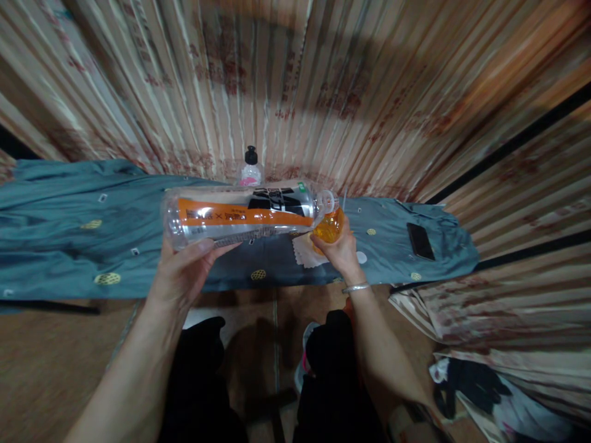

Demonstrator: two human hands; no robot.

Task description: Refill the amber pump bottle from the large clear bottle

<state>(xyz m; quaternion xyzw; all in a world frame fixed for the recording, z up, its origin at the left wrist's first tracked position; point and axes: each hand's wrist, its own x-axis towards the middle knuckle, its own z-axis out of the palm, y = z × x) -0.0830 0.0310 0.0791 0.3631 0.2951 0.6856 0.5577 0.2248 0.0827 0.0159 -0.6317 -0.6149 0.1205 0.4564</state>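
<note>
My left hand (190, 264) is closed round the lower part of a large clear plastic bottle (240, 212) with an orange, silver and black label. The bottle lies nearly level in the air, its uncapped mouth pointing right. At that mouth, my right hand (339, 249) grips a small clear cup (330, 226) with orange liquid inside. Whether the bottle's neck touches the cup's rim I cannot tell. Under the cup, a pale scallop-edged napkin (305, 253) rests on the cloth. A small white disc (361, 258), perhaps a cap, sits by my right wrist.
A blue-green patterned cloth (124, 227) covers the long narrow surface. Behind the large bottle stands a small black-topped bottle (250, 167). A dark phone (420, 240) lies at the right. Pleated curtains (286, 86) hang close behind, and dark bars (517, 141) cross the right side.
</note>
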